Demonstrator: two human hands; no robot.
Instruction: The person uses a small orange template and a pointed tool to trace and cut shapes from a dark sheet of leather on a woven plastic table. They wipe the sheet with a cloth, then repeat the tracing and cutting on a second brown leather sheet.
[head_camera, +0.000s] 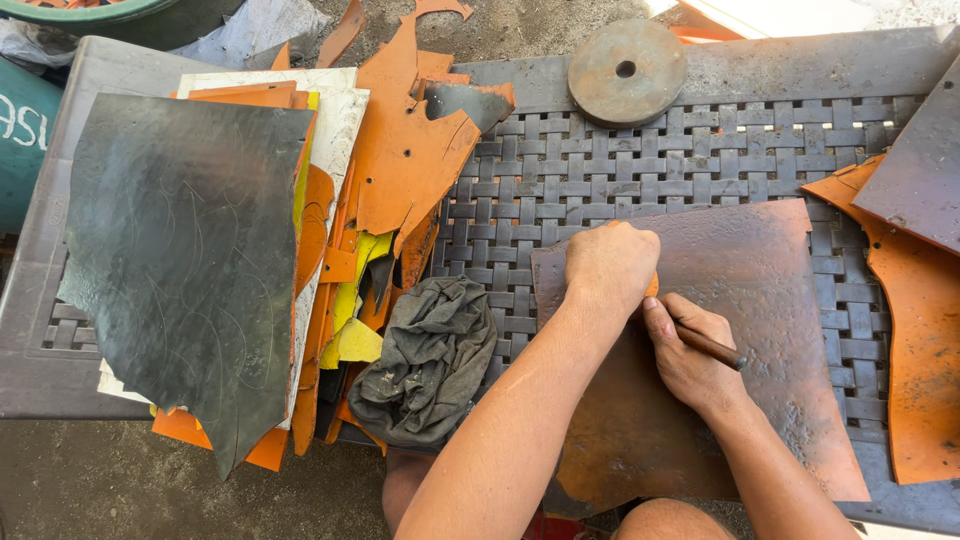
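Bare forearms lowest; left hand (608, 262) fisted, pinning flat rust-brown leather sheet (740, 330) on grey woven plastic counter (640, 170); right hand (685, 350) clamped on wooden-handled tool (712, 347). Marking incomplete; orange offcuts (400, 160) at ten o'clock.

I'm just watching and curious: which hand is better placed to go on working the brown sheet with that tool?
The right hand, likely: it already grips the brown-handled tool over the brown sheet. The left hand is fisted, pressing down on the sheet beside it, so it seems suited to steadying.
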